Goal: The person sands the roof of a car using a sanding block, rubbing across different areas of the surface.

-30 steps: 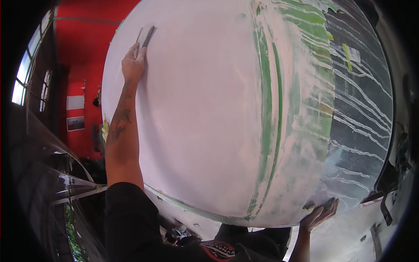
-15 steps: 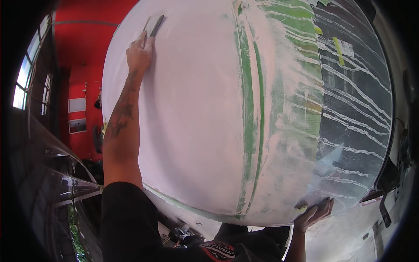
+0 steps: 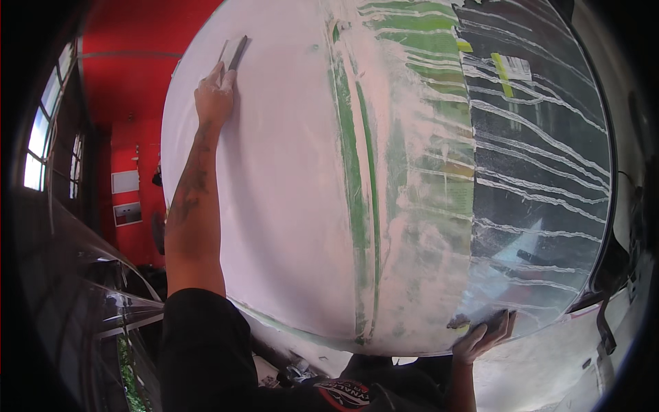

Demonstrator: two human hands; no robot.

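Note:
A broad, curved vehicle panel (image 3: 281,172) with a dusty, pale pinkish-white coat lies before me. My left hand (image 3: 215,96) reaches to its far left part and grips a flat grey sanding block (image 3: 235,52), which rests on the pale surface. Fingers and thumb close round the block's near end. At the near right edge, my right hand (image 3: 480,341) curls by the glass, its fingers round a small dark thing that I cannot make out. Dark window glass (image 3: 535,151), streaked with white drips, spans the right side.
Green strips (image 3: 357,199), smeared with pale dust, run between panel and glass. A yellow tape strip (image 3: 502,74) holds a whitish paper label on the glass. Clear plastic sheeting (image 3: 103,250) hangs at the left, before a red wall (image 3: 130,75).
The panel and glass have shifted leftward in the picture as the view moved. My left hand and the sanding block appear slightly lower and farther left. Both hands keep their grips.

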